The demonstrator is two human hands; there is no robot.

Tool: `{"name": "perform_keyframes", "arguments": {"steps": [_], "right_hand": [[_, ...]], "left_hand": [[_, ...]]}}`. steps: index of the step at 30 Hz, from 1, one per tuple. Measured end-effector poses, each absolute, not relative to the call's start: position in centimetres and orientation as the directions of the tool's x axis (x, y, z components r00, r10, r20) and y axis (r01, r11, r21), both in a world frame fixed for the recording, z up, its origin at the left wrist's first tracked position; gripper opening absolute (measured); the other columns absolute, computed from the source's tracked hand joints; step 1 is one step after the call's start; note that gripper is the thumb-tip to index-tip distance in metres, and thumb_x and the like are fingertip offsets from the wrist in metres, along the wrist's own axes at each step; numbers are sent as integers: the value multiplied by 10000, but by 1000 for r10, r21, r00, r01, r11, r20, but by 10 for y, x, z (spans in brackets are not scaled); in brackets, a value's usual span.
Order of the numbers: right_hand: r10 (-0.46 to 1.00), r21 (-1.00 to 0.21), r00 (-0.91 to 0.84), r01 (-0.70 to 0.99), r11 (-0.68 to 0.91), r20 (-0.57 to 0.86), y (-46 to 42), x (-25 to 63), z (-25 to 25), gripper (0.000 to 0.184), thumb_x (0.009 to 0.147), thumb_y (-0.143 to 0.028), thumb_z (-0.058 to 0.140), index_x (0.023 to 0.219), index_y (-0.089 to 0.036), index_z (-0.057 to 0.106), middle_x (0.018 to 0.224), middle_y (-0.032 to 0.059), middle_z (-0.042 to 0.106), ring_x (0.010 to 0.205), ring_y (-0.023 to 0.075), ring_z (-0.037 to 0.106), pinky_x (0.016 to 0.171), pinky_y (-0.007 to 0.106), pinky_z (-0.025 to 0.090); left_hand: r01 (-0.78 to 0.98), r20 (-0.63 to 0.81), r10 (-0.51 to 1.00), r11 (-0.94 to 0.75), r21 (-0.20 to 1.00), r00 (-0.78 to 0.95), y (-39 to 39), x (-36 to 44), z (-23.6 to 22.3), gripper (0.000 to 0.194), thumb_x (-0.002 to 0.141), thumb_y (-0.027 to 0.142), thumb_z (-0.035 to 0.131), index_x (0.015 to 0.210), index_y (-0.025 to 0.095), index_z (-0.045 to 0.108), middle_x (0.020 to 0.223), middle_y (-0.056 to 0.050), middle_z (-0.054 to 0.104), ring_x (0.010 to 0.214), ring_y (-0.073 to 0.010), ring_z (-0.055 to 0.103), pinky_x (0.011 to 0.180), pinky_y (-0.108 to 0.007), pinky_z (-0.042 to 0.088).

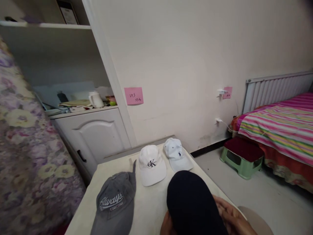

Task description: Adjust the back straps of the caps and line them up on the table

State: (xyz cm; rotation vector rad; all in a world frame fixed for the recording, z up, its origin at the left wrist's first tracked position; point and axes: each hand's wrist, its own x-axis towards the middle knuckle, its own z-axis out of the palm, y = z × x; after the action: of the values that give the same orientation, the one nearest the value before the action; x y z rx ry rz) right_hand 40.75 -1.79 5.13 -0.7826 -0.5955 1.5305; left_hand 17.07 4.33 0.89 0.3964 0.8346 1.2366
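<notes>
on the smooth cream table [146,205], both hands [200,217] hold a dark, round-brimmed fabric cap [193,202].

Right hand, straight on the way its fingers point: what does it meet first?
The dark navy cap, which the right hand is holding at its side. Beyond that, perhaps the pale blue cap on the table, though depth is unclear.

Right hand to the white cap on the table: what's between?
The dark cap, held at its edge by the right hand, lies before the white cap in the head view.
</notes>
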Motion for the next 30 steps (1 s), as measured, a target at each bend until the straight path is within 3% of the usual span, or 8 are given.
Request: {"name": "perform_keyframes", "arguments": {"steps": [3, 7, 12, 16, 24, 30], "right_hand": [[994, -779, -59, -618, -106, -89, -2, 434, 64, 554, 731, -378, 844, 1253, -240, 719, 1184, 141, 773, 1105, 331, 711, 992, 409, 517], [996, -807, -43, -584, -90, -80, 22, 461, 57, 551, 718, -377, 850, 1231, -215, 730, 1114, 134, 794, 975, 303, 744, 883, 377, 549], [992, -850, 1, -517, -105, -123, 40, 475, 25, 509, 717, -432, 842, 1153, -183, 764, 1031, 133, 811, 976, 322, 744, 900, 407, 527], [989, -855, 47, -510, -94, -137, 41, 476, 12, 477, 714, -465, 833, 1105, -198, 778, 1032, 119, 814, 1041, 347, 731, 955, 438, 505], [988, -874, 92, -481, -63, -122, 43, 481, 23, 455, 762, -456, 792, 1141, -206, 771, 1087, 121, 809, 1041, 324, 733, 938, 401, 524], [975, -958, 187, -281, -61, -117, 51, 489, 1, 485, 737, -555, 757, 1072, -206, 790, 1077, 125, 814, 1035, 357, 733, 939, 449, 538]], "left_hand": [[-711, -338, 932, 329, 621, 136, 50, 214, 19, 264, 776, 218, 695, 1018, 219, 799, 1115, -77, 814, 1368, -354, 532, 1180, -465, 374], [-762, -350, 926, 327, 559, 141, 60, 251, 23, 244, 828, 149, 642, 1017, 187, 791, 1099, -96, 817, 1349, -308, 561, 1177, -410, 393], [-782, -392, 910, 341, 523, 134, 71, 263, 19, 272, 878, 100, 543, 949, 168, 797, 1000, -114, 832, 1296, -306, 610, 1198, -433, 362], [-776, -416, 898, 365, 515, 146, 76, 262, 13, 255, 881, 104, 559, 939, 155, 802, 1007, -134, 828, 1321, -325, 581, 1198, -452, 363], [-774, -374, 912, 358, 522, 169, 75, 269, 12, 179, 738, 159, 757, 907, 182, 811, 1099, -124, 813, 1331, -379, 567, 1185, -475, 381], [-783, -359, 917, 352, 513, 177, 74, 271, 16, 245, 613, 216, 854, 849, 176, 798, 1105, -134, 809, 1287, -387, 608, 1151, -454, 426]]}}
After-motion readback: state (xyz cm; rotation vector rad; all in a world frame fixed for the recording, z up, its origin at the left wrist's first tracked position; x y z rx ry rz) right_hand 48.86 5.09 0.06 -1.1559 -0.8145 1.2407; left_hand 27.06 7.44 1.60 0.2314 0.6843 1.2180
